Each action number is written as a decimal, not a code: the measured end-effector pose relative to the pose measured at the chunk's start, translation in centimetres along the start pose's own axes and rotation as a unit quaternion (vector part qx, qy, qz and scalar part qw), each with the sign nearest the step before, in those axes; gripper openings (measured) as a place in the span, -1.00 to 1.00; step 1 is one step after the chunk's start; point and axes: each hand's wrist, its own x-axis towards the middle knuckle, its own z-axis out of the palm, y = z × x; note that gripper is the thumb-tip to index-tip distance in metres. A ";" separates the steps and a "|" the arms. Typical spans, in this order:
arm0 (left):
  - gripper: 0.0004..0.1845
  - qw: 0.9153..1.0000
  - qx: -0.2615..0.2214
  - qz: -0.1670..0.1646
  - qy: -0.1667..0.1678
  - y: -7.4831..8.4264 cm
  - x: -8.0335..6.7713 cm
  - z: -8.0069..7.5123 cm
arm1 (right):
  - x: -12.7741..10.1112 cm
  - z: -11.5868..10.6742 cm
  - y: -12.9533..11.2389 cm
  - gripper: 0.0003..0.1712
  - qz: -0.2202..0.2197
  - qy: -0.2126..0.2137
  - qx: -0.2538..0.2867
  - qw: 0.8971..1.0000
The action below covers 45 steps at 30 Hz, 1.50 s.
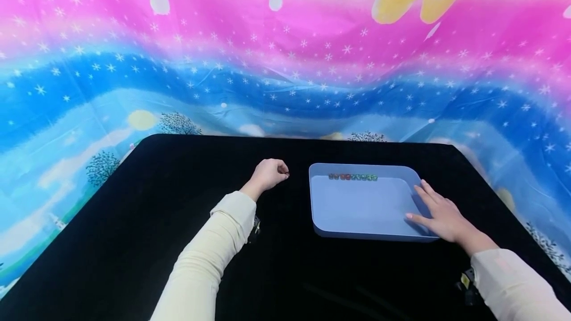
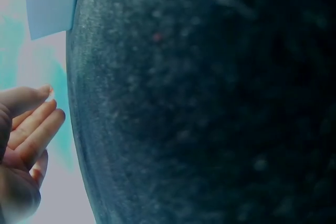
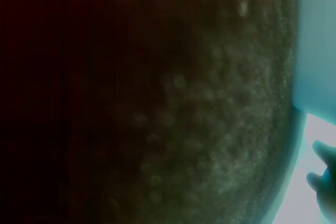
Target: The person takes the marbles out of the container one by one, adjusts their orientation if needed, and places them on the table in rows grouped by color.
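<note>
In the head view a shallow blue-grey tray [image 1: 357,207] lies on the black table. A row of small glassy beads [image 1: 352,177] lines its far inner side, reddish at the left and green at the right. Left of the tray, my left hand [image 1: 268,175] is held over the table, thumb and fingertips pinched on a tiny dark reddish piece, mostly hidden; I cannot tell its kind. The left wrist view shows this hand [image 2: 26,140] at its left edge. My right hand [image 1: 446,219] rests on the tray's right rim with fingers spread, thumb over the inside.
The black-covered table [image 1: 178,187] reaches back to a hanging cloth [image 1: 267,83] with pink and blue bands and white snowflakes. A corner of the tray [image 2: 52,3] enters the left wrist view at the top, and its side [image 3: 317,45] shows in the right wrist view.
</note>
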 end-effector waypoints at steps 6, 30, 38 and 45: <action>-0.96 1.000 0.017 0.003 -0.025 -0.2 0.0 0.5 | -0.1 0.2 0.0 -0.03 -0.003 0.000 0.005 1.000; -0.94 0.996 0.059 0.002 -0.065 -0.1 1.0 0.6 | -0.1 0.1 0.6 -0.04 -0.008 0.008 0.004 1.000; -0.88 0.997 0.054 -0.004 -0.061 -0.1 1.0 0.6 | -0.1 -0.1 0.5 -0.04 -0.012 0.008 0.009 1.000; -0.84 0.997 0.036 -0.005 -0.063 -0.5 0.4 0.7 | -0.3 0.1 0.3 -0.04 -0.013 0.011 0.008 1.000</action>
